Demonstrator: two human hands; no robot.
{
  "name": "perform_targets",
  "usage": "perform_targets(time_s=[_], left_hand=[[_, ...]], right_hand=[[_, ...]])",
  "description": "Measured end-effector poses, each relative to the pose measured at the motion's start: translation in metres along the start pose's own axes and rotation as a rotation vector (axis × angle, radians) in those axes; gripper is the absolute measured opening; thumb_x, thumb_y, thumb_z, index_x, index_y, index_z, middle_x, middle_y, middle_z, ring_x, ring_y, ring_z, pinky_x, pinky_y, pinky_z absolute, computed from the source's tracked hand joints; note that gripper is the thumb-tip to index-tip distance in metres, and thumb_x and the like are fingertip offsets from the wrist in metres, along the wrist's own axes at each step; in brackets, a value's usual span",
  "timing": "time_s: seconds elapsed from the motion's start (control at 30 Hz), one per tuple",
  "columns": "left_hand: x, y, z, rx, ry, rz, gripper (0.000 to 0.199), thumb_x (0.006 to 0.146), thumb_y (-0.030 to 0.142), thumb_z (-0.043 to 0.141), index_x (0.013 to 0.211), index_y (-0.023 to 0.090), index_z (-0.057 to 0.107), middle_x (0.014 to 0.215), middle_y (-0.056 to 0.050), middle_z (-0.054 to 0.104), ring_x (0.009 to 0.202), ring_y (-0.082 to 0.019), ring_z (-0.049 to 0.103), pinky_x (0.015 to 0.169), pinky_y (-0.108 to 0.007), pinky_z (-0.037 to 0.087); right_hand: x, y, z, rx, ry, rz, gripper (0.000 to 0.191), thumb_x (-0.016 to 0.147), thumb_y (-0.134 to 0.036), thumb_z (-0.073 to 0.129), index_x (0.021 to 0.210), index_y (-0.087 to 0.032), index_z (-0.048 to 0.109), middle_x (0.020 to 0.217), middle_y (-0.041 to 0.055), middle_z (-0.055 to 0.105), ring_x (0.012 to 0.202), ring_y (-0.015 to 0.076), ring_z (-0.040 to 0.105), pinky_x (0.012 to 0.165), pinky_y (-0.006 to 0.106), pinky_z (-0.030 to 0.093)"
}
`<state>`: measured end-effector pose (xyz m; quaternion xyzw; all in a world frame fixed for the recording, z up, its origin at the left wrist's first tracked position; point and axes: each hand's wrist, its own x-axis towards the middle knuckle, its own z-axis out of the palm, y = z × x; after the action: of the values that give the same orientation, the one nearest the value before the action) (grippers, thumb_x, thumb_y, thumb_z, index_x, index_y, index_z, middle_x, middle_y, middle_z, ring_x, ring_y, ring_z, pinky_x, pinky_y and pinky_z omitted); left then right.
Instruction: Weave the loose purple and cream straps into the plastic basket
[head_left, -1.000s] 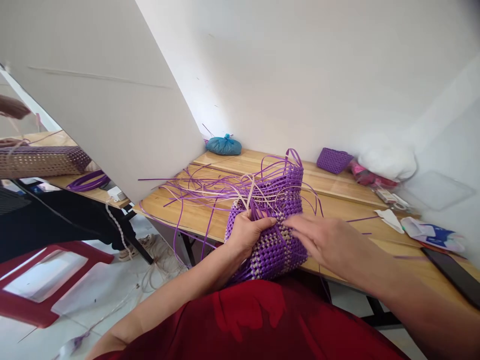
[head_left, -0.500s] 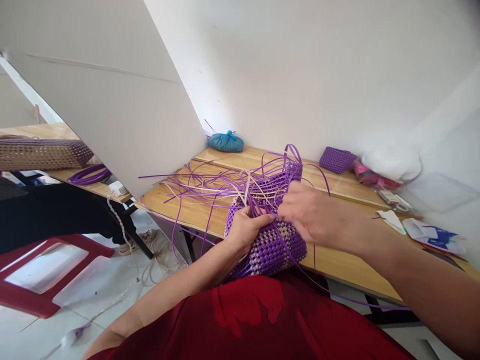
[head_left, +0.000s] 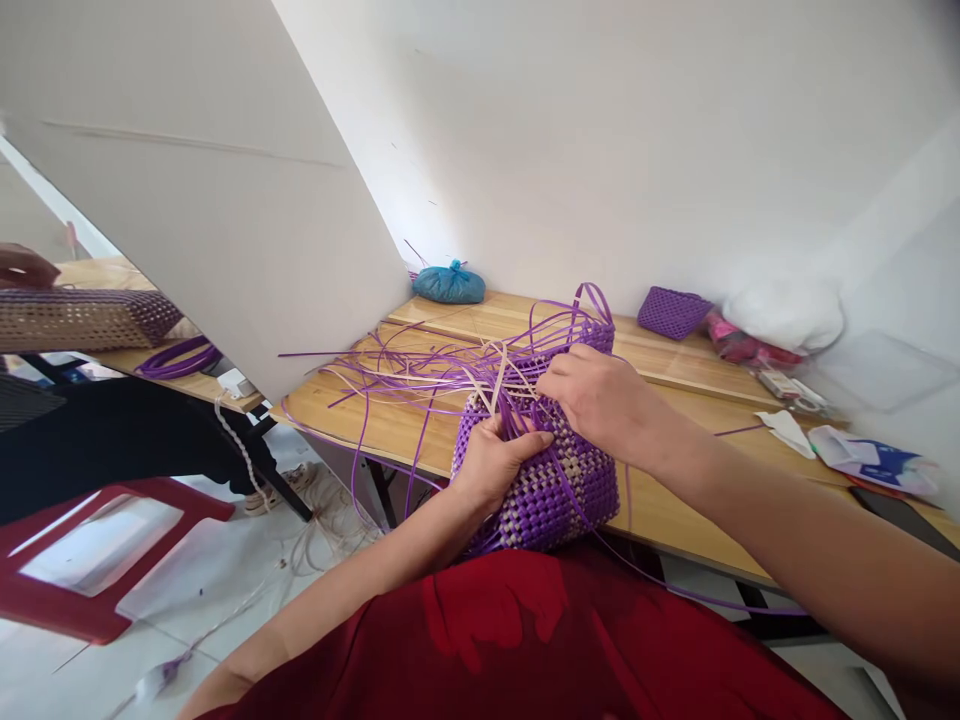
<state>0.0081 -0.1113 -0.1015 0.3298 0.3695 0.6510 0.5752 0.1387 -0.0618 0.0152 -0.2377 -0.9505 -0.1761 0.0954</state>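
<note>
A purple and beige woven basket (head_left: 559, 495) rests against my red clothing at the table's front edge. Loose purple and beige plastic strips (head_left: 420, 365) fan out from its top over the table to the left. My left hand (head_left: 495, 462) is closed at the basket's upper edge, with the thumb pressing a bunch of strips against the weave. Above the basket's right part, my right hand (head_left: 589, 395) is pinched close to the rim; its fingertips are partly hidden, and what they hold is too small to make out.
On the wooden table (head_left: 697, 500) are a blue tied bag (head_left: 450, 284), a small purple woven piece (head_left: 671, 312), a white bag (head_left: 784, 318) and packets at the right. A partition (head_left: 247, 200) stands left. Beyond it are a red stool (head_left: 112, 610), another person's leg, and a woven basket (head_left: 82, 322).
My right hand has moved left and slightly up, closer to the strips at the rim. My left hand keeps its hold. Another person's hand has appeared at the far left.
</note>
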Motion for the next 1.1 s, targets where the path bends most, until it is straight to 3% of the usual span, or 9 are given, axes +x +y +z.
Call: perform_targets(time_s=[0.1,0.2,0.3,0.53,0.67,0.87,1.1], left_hand=[[-0.001,-0.002,0.000,-0.070,-0.008,-0.027,0.032,0.055,0.026,0.087,0.078,0.016,0.066,0.070,0.001,0.065,0.063,-0.011,0.058,0.069,-0.027,0.046],[-0.001,-0.002,0.000,-0.101,-0.010,-0.028,0.038,0.055,0.024,0.087,0.088,0.017,0.068,0.079,-0.001,0.069,0.071,-0.014,0.063,0.076,-0.030,0.047],[-0.001,-0.002,0.000,-0.091,0.011,-0.003,0.034,0.056,0.021,0.086,0.083,0.018,0.067,0.075,0.001,0.067,0.067,-0.012,0.060,0.072,-0.027,0.046],[0.001,-0.002,0.000,-0.067,0.024,-0.063,0.035,0.052,0.025,0.089,0.077,0.016,0.066,0.070,0.001,0.066,0.063,-0.011,0.059,0.068,-0.026,0.046],[0.001,0.000,0.003,-0.056,-0.008,-0.071,0.037,0.052,0.030,0.090,0.077,0.016,0.066,0.071,0.002,0.067,0.065,-0.011,0.060,0.069,-0.026,0.047],[0.006,-0.002,0.008,-0.086,0.053,-0.169,0.034,0.053,0.030,0.089,0.069,0.015,0.063,0.064,0.001,0.064,0.058,-0.010,0.057,0.062,-0.024,0.045],[0.006,-0.004,0.006,-0.093,0.067,-0.224,0.033,0.053,0.027,0.089,0.075,0.015,0.066,0.066,-0.001,0.067,0.060,-0.013,0.061,0.065,-0.028,0.048]], right_hand=[[-0.014,-0.015,-0.011,-0.069,-0.089,-0.006,0.018,0.085,-0.006,0.048,0.083,-0.016,0.063,0.087,0.0087,0.063,0.080,0.0211,0.053,0.070,0.033,0.036],[-0.028,-0.029,-0.015,-0.008,-0.179,0.151,0.017,0.084,-0.007,0.047,0.087,-0.017,0.061,0.085,0.0069,0.063,0.070,0.0187,0.054,0.062,0.032,0.032],[-0.039,-0.035,-0.009,0.086,-0.219,0.264,0.016,0.087,-0.010,0.043,0.086,-0.017,0.058,0.081,0.0058,0.064,0.067,0.0172,0.055,0.061,0.031,0.030],[-0.042,-0.032,0.018,0.345,-0.024,0.431,0.023,0.096,-0.019,0.037,0.080,-0.019,0.053,0.078,0.0027,0.063,0.067,0.0137,0.051,0.064,0.027,0.030],[-0.038,-0.026,0.026,0.382,0.004,0.496,0.026,0.093,-0.024,0.042,0.069,-0.019,0.051,0.065,-0.0003,0.057,0.058,0.0124,0.044,0.058,0.027,0.024],[-0.041,-0.019,0.030,0.523,0.027,0.467,0.031,0.088,-0.026,0.046,0.057,-0.018,0.044,0.053,-0.0040,0.042,0.051,0.0098,0.034,0.054,0.027,0.020],[-0.057,-0.012,0.037,0.715,-0.017,0.413,0.033,0.090,-0.026,0.045,0.058,-0.019,0.037,0.054,-0.0058,0.033,0.052,0.0090,0.033,0.052,0.025,0.022]])
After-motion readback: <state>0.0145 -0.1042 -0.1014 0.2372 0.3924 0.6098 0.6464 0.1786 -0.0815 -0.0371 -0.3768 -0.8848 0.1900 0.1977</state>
